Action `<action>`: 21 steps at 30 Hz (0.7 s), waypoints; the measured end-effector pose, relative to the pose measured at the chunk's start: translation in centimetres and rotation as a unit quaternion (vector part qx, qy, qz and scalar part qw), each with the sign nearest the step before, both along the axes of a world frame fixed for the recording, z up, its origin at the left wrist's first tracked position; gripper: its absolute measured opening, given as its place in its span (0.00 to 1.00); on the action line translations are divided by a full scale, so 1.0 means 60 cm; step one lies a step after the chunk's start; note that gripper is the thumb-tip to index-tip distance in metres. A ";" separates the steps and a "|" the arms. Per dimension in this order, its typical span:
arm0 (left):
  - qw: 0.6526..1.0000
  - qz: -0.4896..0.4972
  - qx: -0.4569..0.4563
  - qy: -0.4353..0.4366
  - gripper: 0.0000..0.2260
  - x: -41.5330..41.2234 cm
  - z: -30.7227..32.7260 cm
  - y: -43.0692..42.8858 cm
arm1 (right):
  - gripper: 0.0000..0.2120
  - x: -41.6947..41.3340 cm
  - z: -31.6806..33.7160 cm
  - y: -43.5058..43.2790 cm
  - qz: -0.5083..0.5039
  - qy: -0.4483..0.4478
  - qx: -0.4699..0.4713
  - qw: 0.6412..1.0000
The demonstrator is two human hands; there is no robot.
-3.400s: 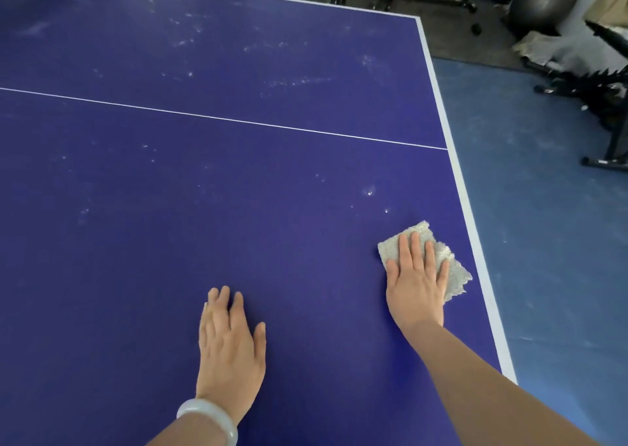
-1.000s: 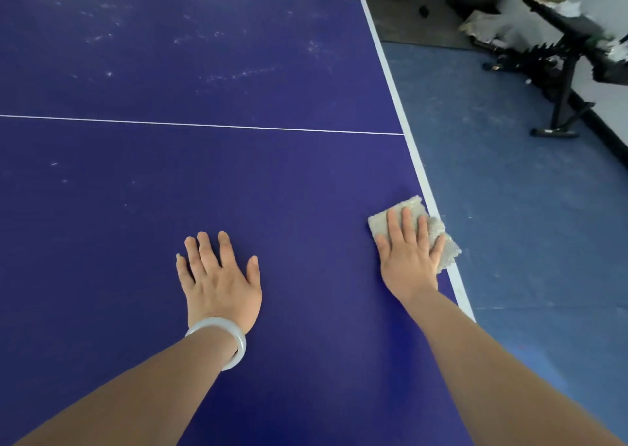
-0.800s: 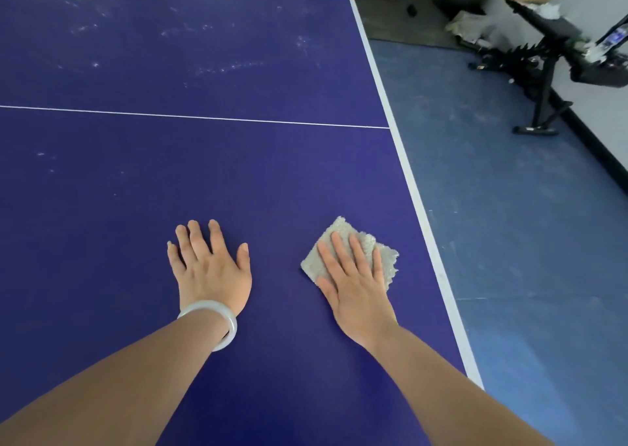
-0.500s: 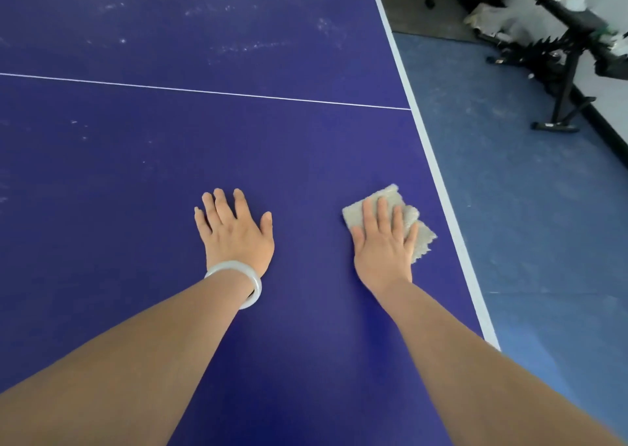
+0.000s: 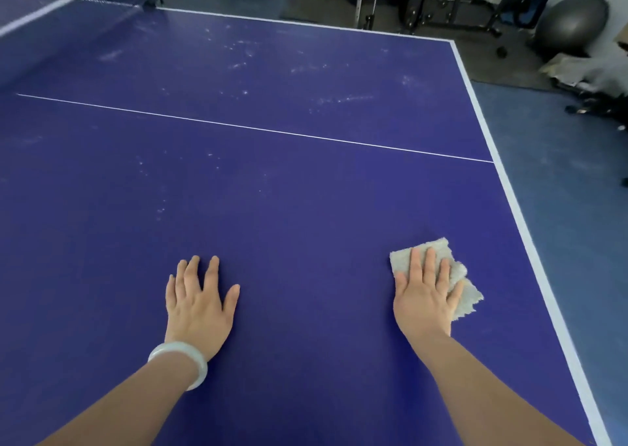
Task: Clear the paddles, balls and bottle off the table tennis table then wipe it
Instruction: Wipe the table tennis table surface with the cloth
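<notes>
Head view: the right hand (image 5: 425, 296) lies flat with straight fingers pressing a pale grey, fuzzy cloth (image 5: 457, 284), crumpled and frayed at its edges, onto the purple table tennis table (image 5: 306, 207); the cloth sticks out beyond the fingertips and to the hand's right, near the white sideline. The left hand (image 5: 198, 301), a pale bangle (image 5: 183, 360) on its wrist, rests flat and spread on bare tabletop, well apart; whitish smudges speckle the surface beyond both hands

Cloth (image 5: 458, 275) under right hand (image 5: 424, 296) — near table (image 5: 306, 207) edge; left hand (image 5: 198, 303) beside.
</notes>
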State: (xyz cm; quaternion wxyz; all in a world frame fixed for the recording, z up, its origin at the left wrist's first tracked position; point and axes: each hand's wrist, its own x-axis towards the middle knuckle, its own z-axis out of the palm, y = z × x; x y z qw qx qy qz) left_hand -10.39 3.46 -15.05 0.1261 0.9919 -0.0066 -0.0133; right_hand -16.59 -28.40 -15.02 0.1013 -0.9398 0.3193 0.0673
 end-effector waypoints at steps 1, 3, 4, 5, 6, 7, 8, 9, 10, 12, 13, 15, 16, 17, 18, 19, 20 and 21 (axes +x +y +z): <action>1.000 0.000 0.009 -0.006 0.30 0.002 -0.003 0.003 | 0.27 0.013 0.002 0.028 0.001 0.003 0.001 1.000; 1.000 -0.003 0.019 -0.016 0.30 0.004 -0.006 0.004 | 0.26 0.025 -0.004 0.097 0.112 -0.013 -0.024 0.993; 1.000 -0.003 0.020 -0.015 0.30 0.004 -0.007 0.003 | 0.27 0.024 -0.005 0.132 0.203 -0.030 -0.027 0.978; 1.000 -0.003 0.019 -0.013 0.30 0.002 -0.008 0.003 | 0.28 0.020 -0.007 0.159 0.291 -0.034 -0.014 0.956; 1.000 -0.002 0.017 -0.014 0.30 0.002 -0.010 0.005 | 0.28 0.015 -0.009 0.174 0.362 -0.031 -0.004 0.932; 1.000 -0.003 0.017 -0.017 0.30 0.003 -0.012 0.008 | 0.28 0.014 -0.010 0.175 0.413 -0.027 -0.002 0.910; 1.000 -0.004 0.019 -0.021 0.29 0.005 -0.014 0.010 | 0.27 0.014 -0.010 0.163 0.443 -0.021 -0.006 0.896; 1.000 -0.005 0.020 -0.021 0.29 0.007 -0.016 0.012 | 0.27 0.016 -0.010 0.139 0.446 -0.018 -0.016 0.895; 1.000 -0.005 0.022 -0.018 0.29 0.006 -0.016 0.011 | 0.27 0.019 -0.011 0.107 0.418 -0.020 -0.024 0.908; 1.000 -0.007 0.017 -0.018 0.30 0.004 -0.014 0.010 | 0.26 0.024 -0.009 0.033 0.273 -0.021 -0.034 0.961; 1.000 -0.008 0.014 -0.018 0.30 0.004 -0.012 0.009 | 0.26 0.020 -0.008 -0.005 0.189 -0.015 -0.037 0.981; 1.000 -0.009 0.018 -0.011 0.30 0.006 -0.010 0.008 | 0.27 -0.006 -0.002 -0.072 0.047 -0.001 -0.033 0.998; 1.000 -0.008 0.019 -0.009 0.30 0.007 -0.009 0.008 | 0.27 -0.026 0.001 -0.094 -0.015 -0.007 -0.027 1.000; 1.000 -0.008 0.018 -0.009 0.30 0.007 -0.008 0.009 | 0.27 -0.048 0.003 -0.104 -0.073 -0.015 -0.017 0.997; 1.000 -0.010 0.018 -0.008 0.30 0.006 -0.008 0.008 | 0.27 -0.067 0.004 -0.102 -0.124 -0.020 -0.010 0.992; 1.000 -0.010 0.017 -0.008 0.30 0.006 -0.008 0.007 | 0.27 -0.080 0.004 -0.085 -0.158 -0.021 -0.008 0.987; 1.000 -0.009 0.016 -0.010 0.30 0.005 -0.008 0.008 | 0.28 -0.088 0.001 -0.055 -0.161 -0.018 -0.017 0.987; 1.000 -0.008 0.015 -0.011 0.30 0.005 -0.008 0.008 | 0.28 -0.092 0.000 -0.016 -0.123 -0.015 -0.031 0.992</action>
